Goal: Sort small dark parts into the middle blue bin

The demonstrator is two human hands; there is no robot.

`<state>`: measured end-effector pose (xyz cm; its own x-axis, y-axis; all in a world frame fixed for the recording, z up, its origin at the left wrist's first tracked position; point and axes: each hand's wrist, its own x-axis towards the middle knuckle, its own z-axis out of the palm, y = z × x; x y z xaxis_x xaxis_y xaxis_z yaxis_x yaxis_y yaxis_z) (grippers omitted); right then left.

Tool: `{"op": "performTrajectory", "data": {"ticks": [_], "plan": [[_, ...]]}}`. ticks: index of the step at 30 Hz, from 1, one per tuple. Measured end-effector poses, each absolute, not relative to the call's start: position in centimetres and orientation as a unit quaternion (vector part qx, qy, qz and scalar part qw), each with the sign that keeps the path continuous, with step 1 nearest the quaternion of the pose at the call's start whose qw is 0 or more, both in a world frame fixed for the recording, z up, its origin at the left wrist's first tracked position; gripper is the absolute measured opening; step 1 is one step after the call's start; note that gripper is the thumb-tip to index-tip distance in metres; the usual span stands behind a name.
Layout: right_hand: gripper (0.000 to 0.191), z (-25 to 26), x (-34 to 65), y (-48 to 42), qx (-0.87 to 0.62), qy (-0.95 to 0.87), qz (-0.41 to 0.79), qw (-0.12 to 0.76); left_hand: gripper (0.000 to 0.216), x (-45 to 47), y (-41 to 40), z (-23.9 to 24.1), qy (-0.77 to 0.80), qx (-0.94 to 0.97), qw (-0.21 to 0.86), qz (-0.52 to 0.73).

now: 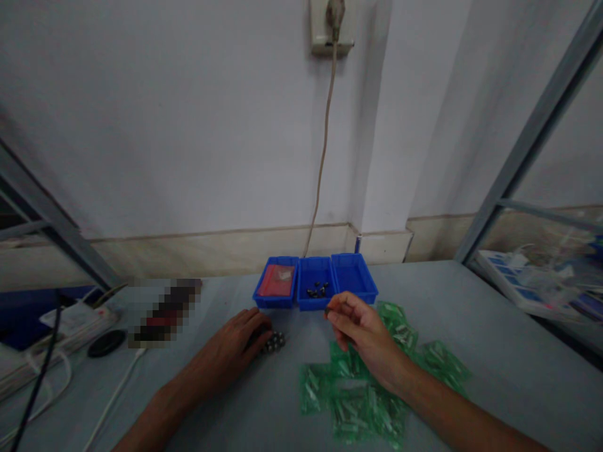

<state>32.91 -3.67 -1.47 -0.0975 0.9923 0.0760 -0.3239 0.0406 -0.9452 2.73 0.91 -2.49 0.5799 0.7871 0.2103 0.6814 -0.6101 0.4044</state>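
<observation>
My left hand (242,342) rests on the table with its fingers curled and thumb drawn in over a cluster of small round metal pieces (277,341); part of the cluster is under the hand. In front of the blue bins, my right hand (360,323) pinches a small dark piece (327,311) between thumb and fingertips. Its exact kind is too small to make out. Several similar small dark pieces (318,290) lie in the middle blue bin (315,267). Green plastic packets (351,411) with light slim parts inside lie beneath and around my right forearm.
A left blue bin (257,300) holds a red packet (272,280); a right blue bin (355,276) adjoins the middle one. At the left lie a white cable (115,395), a black disc (107,343) and a power strip (89,323). Metal frame posts (522,141) flank the table.
</observation>
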Motion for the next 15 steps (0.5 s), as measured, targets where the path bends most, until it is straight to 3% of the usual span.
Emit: {"op": "performTrajectory", "data": {"ticks": [8,15], "plan": [[0.033,-1.62,33.06,-3.79,-0.366,-0.460,0.598,0.545,0.027,2.68,1.05,-2.53,0.424,0.878,0.150,0.167],[0.039,-1.01,32.99,-4.13,-0.340,-0.388,0.656,0.551,0.029,2.57,0.97,-2.64,0.430,0.875,0.148,0.166]]}}
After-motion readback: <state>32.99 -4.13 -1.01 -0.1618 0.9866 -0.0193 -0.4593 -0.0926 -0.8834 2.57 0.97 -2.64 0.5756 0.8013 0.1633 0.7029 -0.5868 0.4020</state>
